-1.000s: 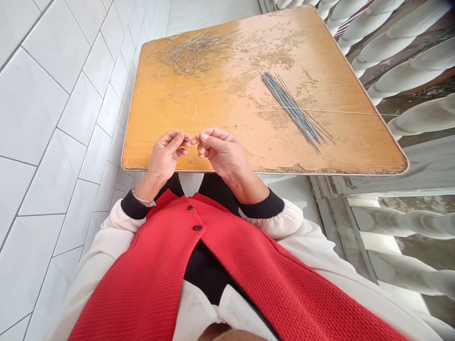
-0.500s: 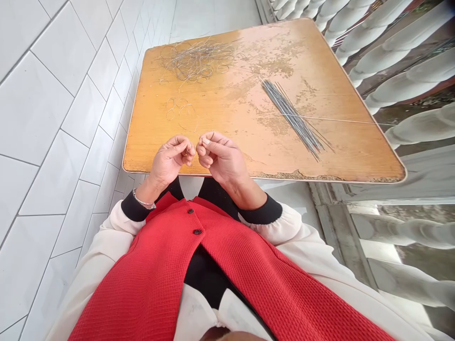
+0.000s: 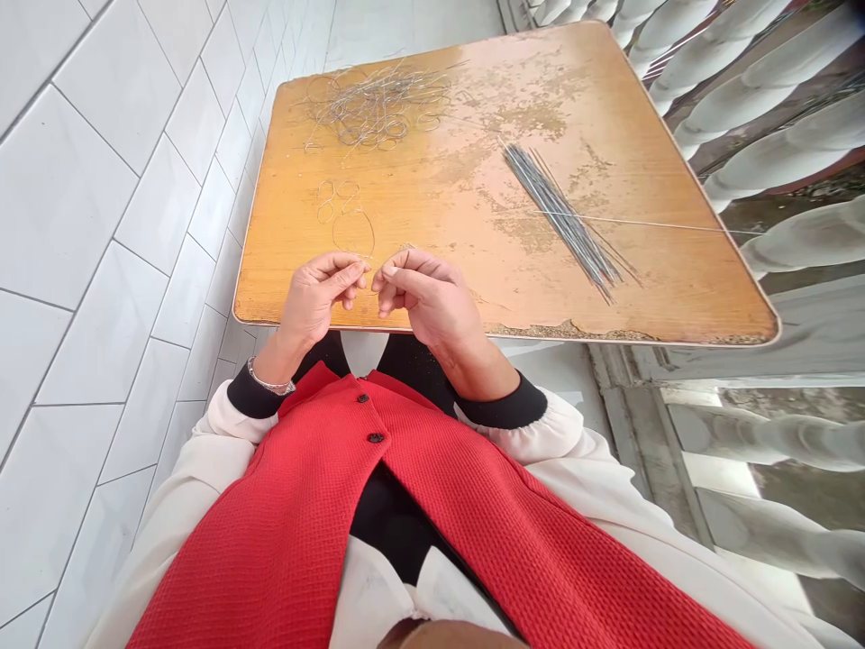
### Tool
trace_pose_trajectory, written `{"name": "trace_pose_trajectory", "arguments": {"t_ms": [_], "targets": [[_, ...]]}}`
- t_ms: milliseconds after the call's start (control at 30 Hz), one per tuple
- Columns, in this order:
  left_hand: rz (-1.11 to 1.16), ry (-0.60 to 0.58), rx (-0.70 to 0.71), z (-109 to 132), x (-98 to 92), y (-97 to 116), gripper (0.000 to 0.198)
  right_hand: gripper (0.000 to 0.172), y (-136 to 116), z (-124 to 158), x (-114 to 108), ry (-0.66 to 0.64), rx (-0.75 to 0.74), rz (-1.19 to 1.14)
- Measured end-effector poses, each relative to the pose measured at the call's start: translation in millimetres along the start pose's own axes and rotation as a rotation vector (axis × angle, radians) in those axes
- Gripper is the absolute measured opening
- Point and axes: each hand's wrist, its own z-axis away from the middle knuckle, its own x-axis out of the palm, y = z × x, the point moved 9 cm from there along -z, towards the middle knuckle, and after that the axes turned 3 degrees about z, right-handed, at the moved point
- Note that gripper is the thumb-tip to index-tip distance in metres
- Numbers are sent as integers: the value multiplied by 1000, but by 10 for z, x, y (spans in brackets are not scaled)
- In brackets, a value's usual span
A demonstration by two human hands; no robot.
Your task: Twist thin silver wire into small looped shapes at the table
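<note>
We find the left hand (image 3: 314, 302) and right hand (image 3: 425, 302) over the surface (image 3: 432, 207), fingers (image 3: 344, 269) pinched closed; any wire gripped is too fine to confirm. Wire loops (image 3: 348, 216) lie just ahead, a wire tangle (image 3: 375, 106) beyond, straight wires (image 3: 560, 216) rightward.

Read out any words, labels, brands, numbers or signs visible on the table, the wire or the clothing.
None readable. The wooden table top, the straight wires, the wire loops and the red vest show no text. The vest's buttons are too small to tell.
</note>
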Motion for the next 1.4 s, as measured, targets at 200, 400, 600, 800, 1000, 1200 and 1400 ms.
{"name": "trace_pose_trajectory", "arguments": {"t_ms": [200,400,600,800,1000,1200,1400], "targets": [[-65,57,109,26,-2,85,14,26,24,1,-26,39,-12,3],[-89,106,92,0,-66,-4,13,26,72,5,-14,8,3,-38],[-65,98,6,60,-91,-45,29,28,121,-4,-57,41,31,-81],[-22,43,-58,122,-41,-115,15,23,159,-21,-111,83,38,-138],[40,73,-25,121,-19,-165,8,24,251,-43,-109,58,70,-181],[125,105,-74,127,1,-135,14,28,218,-54,-98,64,31,-190],[119,74,-114,131,61,-152,21,33,168,-48,-142,128,-44,-86]]}}
